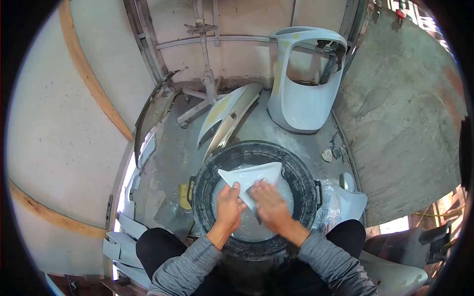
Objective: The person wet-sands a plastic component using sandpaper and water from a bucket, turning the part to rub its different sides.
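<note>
My left hand [230,208] is closed on the lower left part of a smooth, pale grey-white panel [252,172], thumb on its face. The panel is tilted above a round black tub [202,207] of cloudy water [247,233]. My right hand [270,206] lies on the panel's face with its fingers stretched out, slightly blurred. A dark grey strip shows beside those fingers; whether it is a thin sheet under them or the panel's shaded edge I cannot tell. The right palm's underside is hidden.
Behind the tub stand a curved painted panel [224,111] and a large white body shell [303,106]. A metal stand [207,81] is at the back. Something yellow [185,196] sits left of the tub, clear plastic [333,209] right. More pale panels [126,246] lie at lower left.
</note>
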